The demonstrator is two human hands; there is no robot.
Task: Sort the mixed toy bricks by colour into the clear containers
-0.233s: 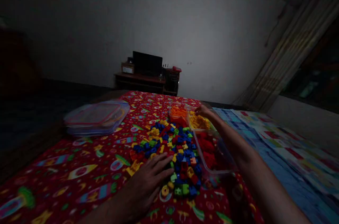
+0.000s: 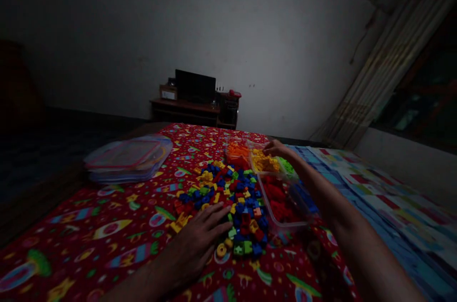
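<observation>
My left hand lies palm down on the near left side of a loose pile of toy building blocks in blue, red, yellow and green, its fingers stretched out. Over the right edge of a clear box of yellow blocks hovers my right hand, fingers bent down and close together. What they hold, if anything, is too small and dark to make out. A larger clear box of red blocks stands below my right forearm. Partly behind that arm are green blocks and blue blocks.
A box of orange blocks stands left of the yellow one. Stacked clear lids lie at the left on the red patterned cloth. Against the far wall is a desk with a dark monitor.
My right hand has shifted slightly right relative to the yellow box. More of the green and blue blocks shows beside the arm. The view has turned slightly; my left hand stays on the pile.
</observation>
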